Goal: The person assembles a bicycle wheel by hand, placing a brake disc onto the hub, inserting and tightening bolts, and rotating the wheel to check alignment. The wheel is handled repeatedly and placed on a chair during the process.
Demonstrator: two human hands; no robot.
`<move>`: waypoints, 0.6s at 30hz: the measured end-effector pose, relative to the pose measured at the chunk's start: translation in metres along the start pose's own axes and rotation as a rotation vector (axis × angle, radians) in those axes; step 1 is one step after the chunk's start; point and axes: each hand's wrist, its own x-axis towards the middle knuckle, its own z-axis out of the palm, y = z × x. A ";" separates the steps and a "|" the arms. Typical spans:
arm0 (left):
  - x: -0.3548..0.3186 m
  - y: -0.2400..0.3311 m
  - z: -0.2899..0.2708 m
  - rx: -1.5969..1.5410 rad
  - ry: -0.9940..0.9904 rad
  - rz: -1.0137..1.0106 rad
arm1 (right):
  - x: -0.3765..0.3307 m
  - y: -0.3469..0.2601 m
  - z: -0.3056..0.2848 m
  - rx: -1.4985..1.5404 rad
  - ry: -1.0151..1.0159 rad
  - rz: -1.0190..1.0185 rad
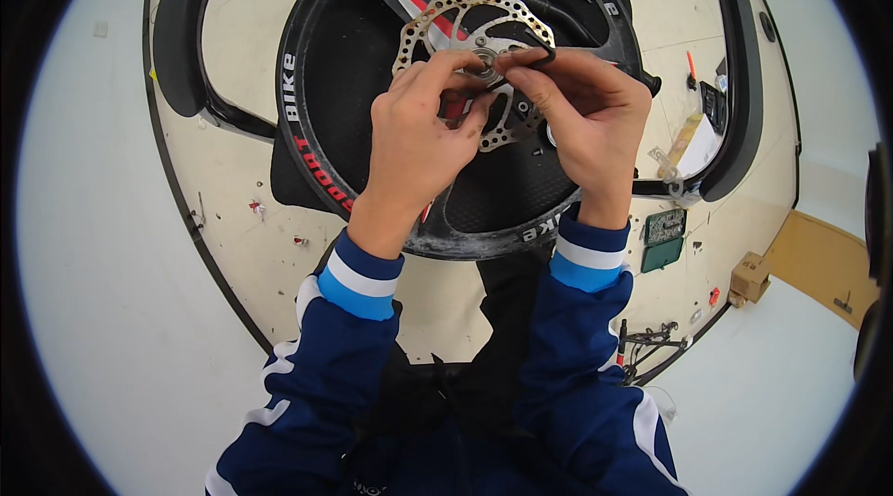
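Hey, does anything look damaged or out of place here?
The disc has brownish, rust-like marks near its edge; the wheel rim has whitish, scuff-like patches. Small scraps litter the floor at left.

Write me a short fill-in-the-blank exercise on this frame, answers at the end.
1. The bent tool in the right hand is coloured ____.
2. Around its rim, the metal brake disc is pierced by many small ____.
3. The open case on the floor, to the person's right, is ____.
Missing words: black; holes; green.
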 end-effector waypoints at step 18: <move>0.001 0.000 0.003 0.017 0.044 0.102 | -0.001 0.004 0.013 -0.265 0.173 -0.073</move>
